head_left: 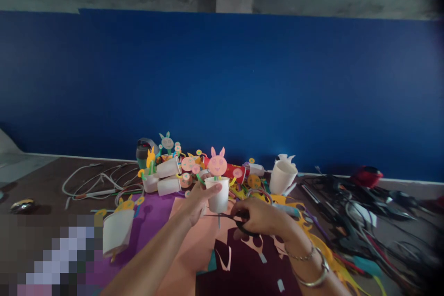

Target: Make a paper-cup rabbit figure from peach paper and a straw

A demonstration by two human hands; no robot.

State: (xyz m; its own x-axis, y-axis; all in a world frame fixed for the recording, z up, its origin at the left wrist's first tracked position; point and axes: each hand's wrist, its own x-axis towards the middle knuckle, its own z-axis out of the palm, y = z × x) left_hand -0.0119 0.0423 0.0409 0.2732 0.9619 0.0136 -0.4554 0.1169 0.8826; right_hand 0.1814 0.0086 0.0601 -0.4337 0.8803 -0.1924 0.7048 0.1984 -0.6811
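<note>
A white paper cup [218,196] is upright near the middle, with my left hand [199,201] closed round its left side. Out of the cup rises a pink paper bunny face [217,165], with a small pink disc [237,175] on a yellow strip at its right. Just right of and below the cup, my right hand [255,217] has its fingers in the dark handles of scissors [243,224]. The scissor blades point left under the cup's base and look parted. Pink paper [189,249] and dark maroon paper [246,268] lie below both hands.
More decorated cups lie behind at the left; another cup [118,231] stands at the near left on purple paper [147,222]. A stack of white cups [282,176] stands back right. Cables and tools cover the right side; white cables [104,178] lie left. A blue panel [222,78] rises behind.
</note>
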